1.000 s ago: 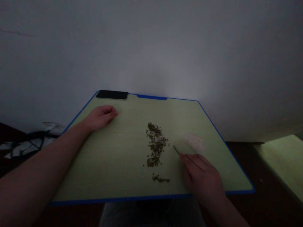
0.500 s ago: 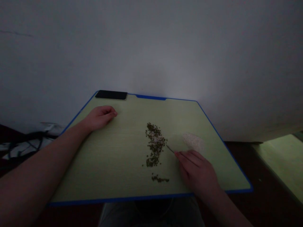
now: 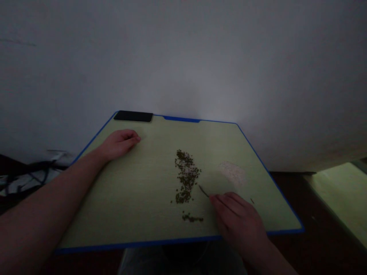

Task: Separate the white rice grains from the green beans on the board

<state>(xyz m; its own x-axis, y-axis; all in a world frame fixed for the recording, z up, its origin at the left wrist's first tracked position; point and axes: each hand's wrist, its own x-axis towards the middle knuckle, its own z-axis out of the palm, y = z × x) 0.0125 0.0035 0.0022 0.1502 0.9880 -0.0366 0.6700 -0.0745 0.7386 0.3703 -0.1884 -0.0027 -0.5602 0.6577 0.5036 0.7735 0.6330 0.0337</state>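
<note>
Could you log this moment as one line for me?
right hand: holds thin pointed tool | left hand: rests on green desk | near tool: dark seeds, pale grains

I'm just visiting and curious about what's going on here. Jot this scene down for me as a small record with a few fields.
Surface: green desk with a blue edge
Left hand: resting on the desk, loosely curled, holding nothing
Right hand: holding a thin pointed tool in its fingertips
Dark seeds: a long scattered strip mid-desk, left of the tool's tip
Pale grains: a low patch beyond the right hand
Phone: black, lying at the desk's far edge
</note>
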